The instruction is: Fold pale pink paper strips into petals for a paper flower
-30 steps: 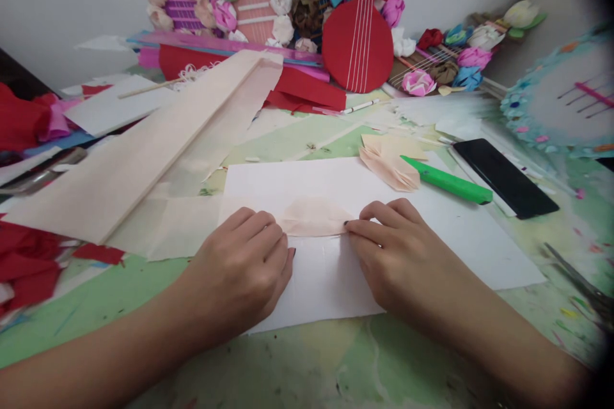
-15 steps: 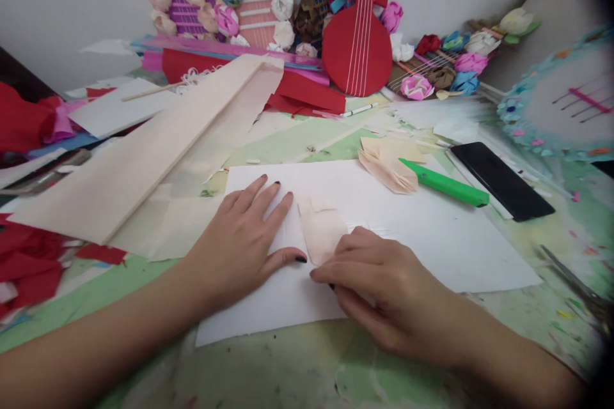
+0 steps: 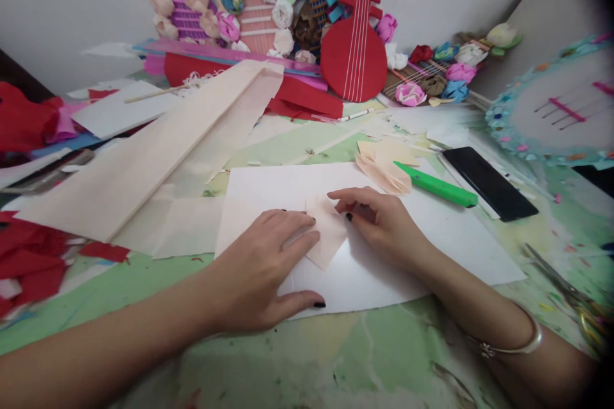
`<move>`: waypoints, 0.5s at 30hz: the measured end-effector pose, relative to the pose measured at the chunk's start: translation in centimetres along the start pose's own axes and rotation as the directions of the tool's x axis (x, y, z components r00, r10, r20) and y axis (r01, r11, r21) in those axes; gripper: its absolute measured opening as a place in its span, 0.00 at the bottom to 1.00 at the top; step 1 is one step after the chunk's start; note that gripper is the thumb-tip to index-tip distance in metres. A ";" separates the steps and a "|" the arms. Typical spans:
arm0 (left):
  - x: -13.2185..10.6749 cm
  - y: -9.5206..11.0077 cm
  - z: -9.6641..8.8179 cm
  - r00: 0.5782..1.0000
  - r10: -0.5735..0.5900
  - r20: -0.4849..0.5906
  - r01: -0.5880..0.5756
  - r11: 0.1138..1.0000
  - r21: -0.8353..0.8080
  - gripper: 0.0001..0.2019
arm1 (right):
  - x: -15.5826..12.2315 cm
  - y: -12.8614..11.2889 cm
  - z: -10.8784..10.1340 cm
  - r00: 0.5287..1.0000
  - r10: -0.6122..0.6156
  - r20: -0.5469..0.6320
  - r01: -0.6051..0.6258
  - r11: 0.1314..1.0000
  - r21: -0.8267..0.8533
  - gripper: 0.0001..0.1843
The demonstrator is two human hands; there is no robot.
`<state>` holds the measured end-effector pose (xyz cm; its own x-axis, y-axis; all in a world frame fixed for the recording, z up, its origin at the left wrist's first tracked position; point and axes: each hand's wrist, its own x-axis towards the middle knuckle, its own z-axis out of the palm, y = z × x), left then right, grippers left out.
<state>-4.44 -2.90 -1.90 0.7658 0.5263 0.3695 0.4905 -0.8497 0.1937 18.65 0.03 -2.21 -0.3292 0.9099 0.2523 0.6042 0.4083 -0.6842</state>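
A small folded piece of pale peach tissue paper (image 3: 330, 236) lies on a white sheet (image 3: 384, 275) in front of me. My left hand (image 3: 268, 262) rests flat on the paper's left side, fingers stretched out and pressing it down. My right hand (image 3: 378, 220) touches the paper's upper right edge, its fingers curled with the fingertips pressing on the fold. A folded peach paper fan (image 3: 384, 166) lies just beyond the right hand.
A green marker (image 3: 434, 184) and a black phone (image 3: 487, 182) lie to the right. Scissors (image 3: 566, 287) sit at the right edge. A long peach paper strip (image 3: 144, 153), red paper scraps (image 3: 29, 262) and paper-flower crafts with a red lute shape (image 3: 354, 51) fill the left and back.
The peach paper was turned from lying crosswise to a narrower folded shape. My left hand slid onto it from the left, and my right hand moved from its lower edge to its upper right.
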 end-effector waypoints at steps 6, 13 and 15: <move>0.0 -0.5 0.5 0.999 -0.013 -0.049 0.014 1.000 0.018 0.12 | 0.1 -0.4 0.0 0.999 -0.048 0.016 0.047 0.996 0.071 0.23; 0.0 -1.4 0.3 0.998 -0.054 -0.035 0.054 0.998 0.022 0.16 | 0.0 -0.9 0.2 0.995 -0.101 -0.018 0.100 0.994 -0.037 0.08; 0.1 -1.4 0.0 0.997 -0.074 -0.025 0.075 0.997 0.019 0.21 | -0.1 -1.0 0.1 0.997 -0.081 -0.019 0.079 0.995 -0.059 0.06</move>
<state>-5.09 -1.63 -2.15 0.7167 0.5868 0.3769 0.5541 -0.8072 0.2032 18.00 -0.44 -1.66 -0.3630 0.8753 0.3196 0.6177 0.4828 -0.6208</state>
